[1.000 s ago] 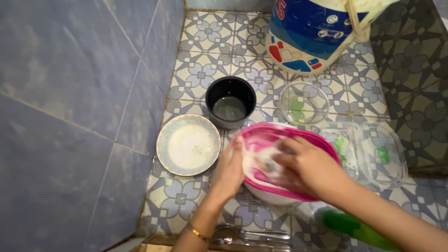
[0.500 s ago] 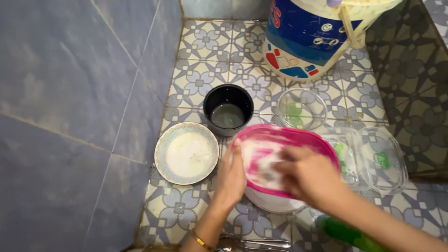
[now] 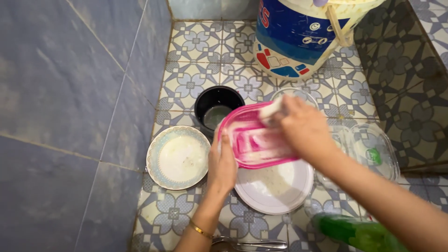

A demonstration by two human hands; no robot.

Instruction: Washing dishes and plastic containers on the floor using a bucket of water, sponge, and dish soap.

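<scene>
— Gripping what, exactly, with each hand?

— Gripping the pink lid (image 3: 254,140) at its left edge is my left hand (image 3: 223,164), fingers curled up over the rim, so the lid tilts above the floor at the middle of the frame. My right hand (image 3: 302,127) is closed on a pale sponge (image 3: 270,110) and presses it against the lid's upper right corner. The two hands sit apart, one at each end of the lid.

— And what lies under the lid?

— A white plate (image 3: 275,186), just below centre, with soapy smears on it; the lid's lower edge overlaps its top.

— What else is around?

— Left of my left hand, a round plate with a patterned blue rim (image 3: 177,157) rests on the tiled floor (image 3: 196,79), close to the blue wall (image 3: 70,93). Above it, a black bowl (image 3: 217,107) holds a little water, partly hidden by the lid. A clear plastic container (image 3: 373,151) sits at the right, beyond my right forearm. A big blue and white bucket (image 3: 298,37) stands at the top. A green bottle (image 3: 357,231) lies at the lower right, and spoons (image 3: 252,244) show at the bottom edge.
</scene>
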